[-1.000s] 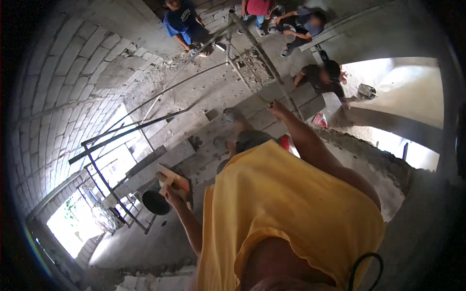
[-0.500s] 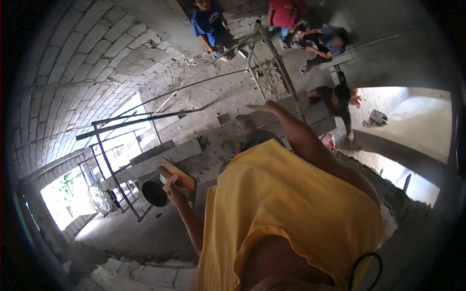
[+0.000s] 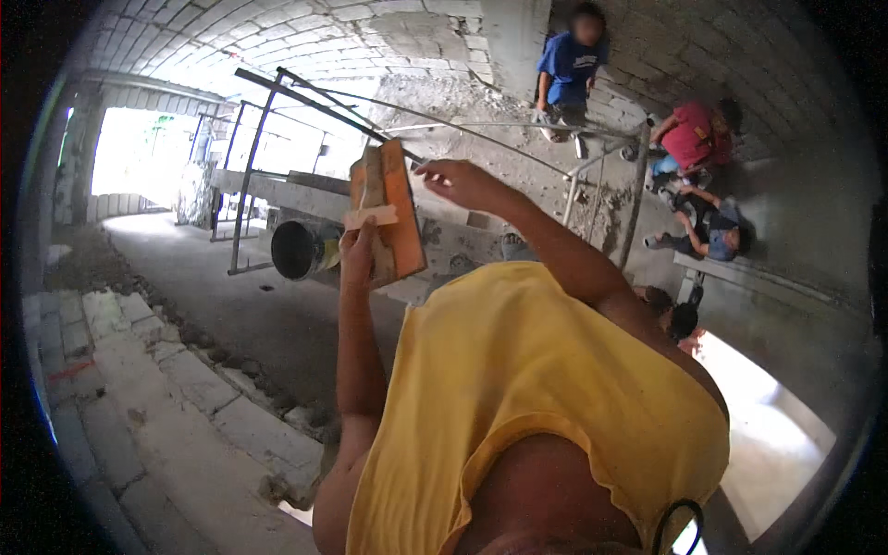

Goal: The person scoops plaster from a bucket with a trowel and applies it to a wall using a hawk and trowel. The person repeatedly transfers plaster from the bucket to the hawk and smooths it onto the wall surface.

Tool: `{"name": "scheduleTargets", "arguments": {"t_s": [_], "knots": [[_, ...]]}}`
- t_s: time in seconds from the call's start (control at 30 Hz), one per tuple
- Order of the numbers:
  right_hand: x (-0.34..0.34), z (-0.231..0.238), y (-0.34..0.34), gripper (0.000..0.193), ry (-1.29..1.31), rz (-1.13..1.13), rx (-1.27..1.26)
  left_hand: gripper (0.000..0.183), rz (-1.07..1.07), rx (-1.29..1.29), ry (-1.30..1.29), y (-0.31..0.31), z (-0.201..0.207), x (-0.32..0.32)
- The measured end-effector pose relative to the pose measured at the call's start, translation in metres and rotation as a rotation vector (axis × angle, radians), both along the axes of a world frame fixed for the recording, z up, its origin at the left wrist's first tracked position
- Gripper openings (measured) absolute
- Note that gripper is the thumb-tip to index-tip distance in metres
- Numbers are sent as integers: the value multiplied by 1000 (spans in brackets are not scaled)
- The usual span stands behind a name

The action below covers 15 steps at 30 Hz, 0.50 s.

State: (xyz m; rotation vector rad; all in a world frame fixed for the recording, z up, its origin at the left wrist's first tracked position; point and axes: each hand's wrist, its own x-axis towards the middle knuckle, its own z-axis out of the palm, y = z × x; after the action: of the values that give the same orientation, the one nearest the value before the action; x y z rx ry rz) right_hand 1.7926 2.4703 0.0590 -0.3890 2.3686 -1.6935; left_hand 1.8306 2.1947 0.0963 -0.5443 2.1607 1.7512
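Note:
My left hand (image 3: 359,244) grips an orange plastering float (image 3: 404,213) by its wooden back, with the fingers around a pale crosspiece. The float is raised and tilted in front of my chest. Just right of its upper edge is my right hand (image 3: 460,185), its fingers loosely bent and apart. Nothing shows in that hand, and it does not seem to touch the float. A dark bucket (image 3: 294,250) lies with its mouth facing left, close to my left hand.
Metal scaffold bars (image 3: 250,171) and planks (image 3: 277,192) stand beyond the bucket. A block wall top (image 3: 199,388) runs along the lower left. At the upper right are a person in blue (image 3: 569,69), a person in red (image 3: 692,139) and a seated person (image 3: 708,222).
My view has turned, so the surroundings shift. The float has come up and nearer my right hand. My right hand has gone from stretched out flat to loosely bent.

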Motion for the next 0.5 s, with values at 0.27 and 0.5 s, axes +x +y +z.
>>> {"name": "scheduleTargets", "arguments": {"t_s": [0.27, 0.5], "knots": [[-17, 29, -28, 31, -12, 103, 3, 44, -147, -243, 189, 39, 30, -10], [-10, 29, -2, 17, 661, 9, 393, 45, -80, 45, 223, 33, 7, -7]]}}
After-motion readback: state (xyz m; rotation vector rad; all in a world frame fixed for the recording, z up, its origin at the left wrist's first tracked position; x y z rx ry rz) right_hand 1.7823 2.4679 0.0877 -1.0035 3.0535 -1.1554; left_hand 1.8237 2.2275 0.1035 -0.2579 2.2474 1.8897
